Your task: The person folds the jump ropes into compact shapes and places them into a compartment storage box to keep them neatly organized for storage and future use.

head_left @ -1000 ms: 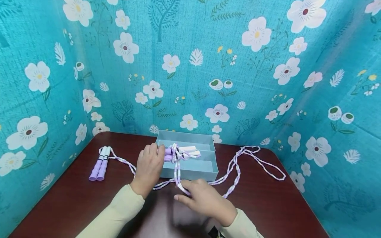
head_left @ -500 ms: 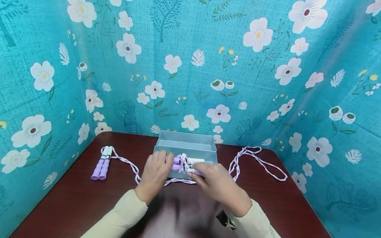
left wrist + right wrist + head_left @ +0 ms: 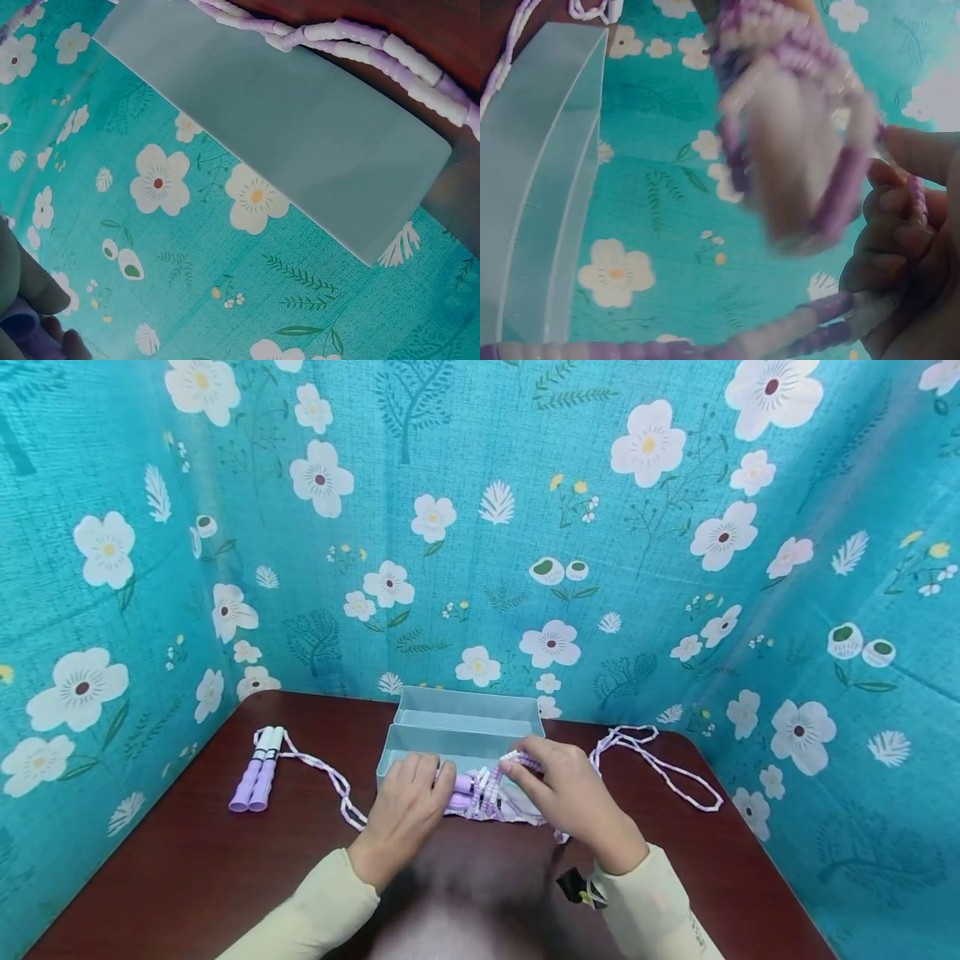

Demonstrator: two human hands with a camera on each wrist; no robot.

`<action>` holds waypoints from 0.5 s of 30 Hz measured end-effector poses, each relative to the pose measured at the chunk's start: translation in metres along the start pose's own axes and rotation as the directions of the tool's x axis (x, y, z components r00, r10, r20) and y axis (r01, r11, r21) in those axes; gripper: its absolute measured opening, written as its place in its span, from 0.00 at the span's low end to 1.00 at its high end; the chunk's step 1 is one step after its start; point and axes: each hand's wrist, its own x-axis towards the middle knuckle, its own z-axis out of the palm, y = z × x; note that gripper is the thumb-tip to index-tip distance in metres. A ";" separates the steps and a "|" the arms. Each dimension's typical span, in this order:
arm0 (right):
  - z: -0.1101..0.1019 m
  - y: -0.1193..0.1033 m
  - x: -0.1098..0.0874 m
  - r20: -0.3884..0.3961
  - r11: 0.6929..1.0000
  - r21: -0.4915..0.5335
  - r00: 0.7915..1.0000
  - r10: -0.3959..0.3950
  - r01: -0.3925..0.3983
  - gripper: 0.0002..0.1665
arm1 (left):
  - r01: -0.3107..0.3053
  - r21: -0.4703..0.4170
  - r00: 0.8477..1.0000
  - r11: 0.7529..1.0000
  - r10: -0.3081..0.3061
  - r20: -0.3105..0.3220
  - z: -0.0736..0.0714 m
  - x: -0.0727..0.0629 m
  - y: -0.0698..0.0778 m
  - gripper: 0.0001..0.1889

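My left hand [image 3: 408,797] grips the purple handles [image 3: 461,795] of a jump rope, held level in front of the box. One hollow handle end [image 3: 21,324] shows between the fingers in the left wrist view. Purple and white beaded rope [image 3: 486,795] is wound in several turns round the handles. At the right end of the bundle, my right hand [image 3: 576,789] holds the running rope between thumb and curled fingers. In the right wrist view the wound bundle [image 3: 795,150] is blurred, and doubled rope [image 3: 780,330] trails from the right hand [image 3: 907,240].
A light blue box [image 3: 468,739] with two long open sections stands behind the hands. Another jump rope's handles [image 3: 257,772] lie at left, its beaded rope [image 3: 333,781] running toward the box. Looped rope [image 3: 667,768] lies at right on the dark red table [image 3: 172,852].
The bundle has come down and nearer, from over the box to before it. My right hand has moved from below the bundle up to its right end, bringing rope round it.
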 end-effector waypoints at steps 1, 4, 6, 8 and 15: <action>0.001 0.003 0.000 0.001 1.000 0.020 1.000 0.016 -0.016 0.11 | -0.006 -0.012 1.000 1.000 0.005 -0.016 0.000 0.000 0.000 0.15; 0.005 0.010 -0.001 -0.003 0.997 0.070 0.999 0.032 -0.032 0.14 | -0.016 -0.041 0.999 0.999 0.015 -0.046 -0.001 -0.002 0.001 0.14; 0.008 0.015 -0.002 -0.004 0.994 0.104 1.000 0.025 -0.025 0.14 | -0.014 -0.051 0.998 0.999 0.011 -0.059 -0.002 -0.003 0.001 0.14; 0.013 0.020 -0.002 -0.001 0.990 0.139 1.000 0.015 -0.015 0.13 | -0.003 -0.053 0.998 0.999 -0.001 -0.063 -0.003 -0.004 0.000 0.14; 0.028 0.036 -0.003 0.069 0.897 0.441 0.998 -0.001 -0.030 0.11 | 0.028 -0.067 0.998 0.997 -0.032 -0.060 -0.007 -0.004 -0.005 0.14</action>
